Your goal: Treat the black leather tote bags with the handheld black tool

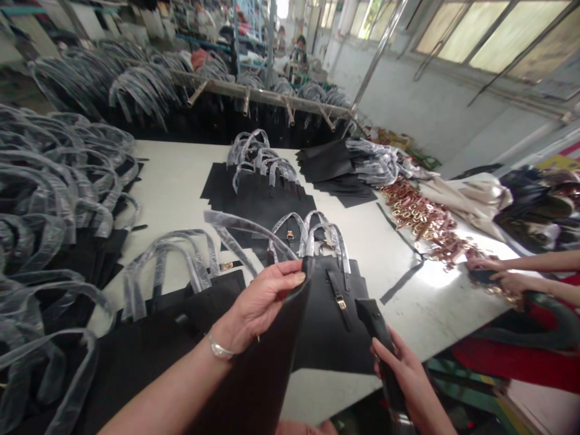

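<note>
My left hand [260, 299], a bracelet on its wrist, pinches the top edge of a black bag panel [254, 374]. Plastic-wrapped straps [247, 225] stick out to the left behind the fingers. What looks like my right hand [308, 428] shows only as a strip of skin at the bottom edge, beside the panel's lower part; its fingers are mostly cut off. Behind the held panel lie black bag pieces [324, 338] with wrapped handles and a gold-buckled strap [339, 300]. Further black pieces [199, 305] lie to the left.
Another person's hand [403, 368] grips a dark object [385, 356] close by on the right. Further right, a co-worker's hands [498, 275] are at brown straps with gold rings [426, 223]. Wrapped handles [58, 181] crowd the left; a metal rack [254, 93] stands behind the pale table [163, 181].
</note>
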The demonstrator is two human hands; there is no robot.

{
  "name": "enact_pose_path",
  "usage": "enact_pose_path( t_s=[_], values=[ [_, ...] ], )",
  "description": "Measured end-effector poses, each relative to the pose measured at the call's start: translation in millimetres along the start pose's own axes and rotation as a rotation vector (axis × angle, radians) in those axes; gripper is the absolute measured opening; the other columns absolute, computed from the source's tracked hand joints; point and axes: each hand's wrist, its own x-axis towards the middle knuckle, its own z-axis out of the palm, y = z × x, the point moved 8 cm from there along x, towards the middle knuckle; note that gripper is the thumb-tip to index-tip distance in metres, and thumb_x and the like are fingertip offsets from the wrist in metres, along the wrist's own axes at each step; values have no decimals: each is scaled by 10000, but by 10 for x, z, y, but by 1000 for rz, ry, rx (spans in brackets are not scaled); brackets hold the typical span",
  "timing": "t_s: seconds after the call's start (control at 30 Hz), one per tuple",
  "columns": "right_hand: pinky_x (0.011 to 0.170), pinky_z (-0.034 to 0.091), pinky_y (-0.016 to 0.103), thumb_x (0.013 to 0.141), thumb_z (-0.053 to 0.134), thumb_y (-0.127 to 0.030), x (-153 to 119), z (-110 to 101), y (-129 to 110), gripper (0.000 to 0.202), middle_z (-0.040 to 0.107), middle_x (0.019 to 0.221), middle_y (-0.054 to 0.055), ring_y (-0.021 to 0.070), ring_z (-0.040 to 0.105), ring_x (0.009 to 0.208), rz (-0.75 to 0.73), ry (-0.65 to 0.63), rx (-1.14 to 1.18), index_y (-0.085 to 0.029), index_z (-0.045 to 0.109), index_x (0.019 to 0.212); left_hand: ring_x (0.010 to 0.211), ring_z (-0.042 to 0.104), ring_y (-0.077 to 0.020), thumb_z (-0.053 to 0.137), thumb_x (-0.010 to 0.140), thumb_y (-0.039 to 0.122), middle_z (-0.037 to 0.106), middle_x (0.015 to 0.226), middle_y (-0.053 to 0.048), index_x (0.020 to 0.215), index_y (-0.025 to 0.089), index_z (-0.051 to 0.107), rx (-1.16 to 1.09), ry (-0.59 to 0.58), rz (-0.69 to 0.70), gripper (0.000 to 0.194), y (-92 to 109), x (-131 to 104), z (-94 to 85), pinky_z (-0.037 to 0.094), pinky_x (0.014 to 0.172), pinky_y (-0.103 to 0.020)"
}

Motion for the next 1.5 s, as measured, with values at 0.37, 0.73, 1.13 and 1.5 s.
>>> enact_pose_path(
  t_s=[0.37, 0.73, 1.13, 1.5],
  values=[
    [441, 399, 237, 723, 705, -553, 48, 93, 194, 869, 571, 543, -69, 126, 496, 448, 9, -52, -131, -159, 373, 1423, 1026, 596, -231, 624, 810, 55, 638, 1063, -97, 1017, 141, 646, 1408, 280, 164, 225, -1262, 483, -1071, 472, 970, -412],
    [390, 426, 223, 786, 621, -450, 492, 1028, 383, 708, 594, 600, -60, 106, 527, 399, 32, -370, -326, -180, 435, 1413, 1235, 486, -278, 495, 905, 136, 543, 1324, -144, 1235, 156, 547, 1990, 110, 522, 335, -1689, 27, -1291, 411, 1046, -487],
    [375, 403, 204, 798, 621, -458, 730, 1191, 193, 682, 571, 609, -70, 91, 523, 384, 89, -490, -364, -209, 438, 1406, 1210, 493, -265, 490, 891, 146, 550, 1314, -124, 1237, 152, 537, 1943, 140, 499, 350, -1610, 37, -1268, 403, 1039, -450],
    [477, 477, 247, 820, 584, -505, 713, 1400, -109, 718, 548, 486, -80, 148, 566, 463, -137, -354, -533, -198, 408, 1446, 1237, 487, -244, 496, 909, 181, 569, 1312, -131, 1271, 126, 523, 2021, 92, 586, 367, -1712, 14, -1305, 358, 1069, -431]
  ],
)
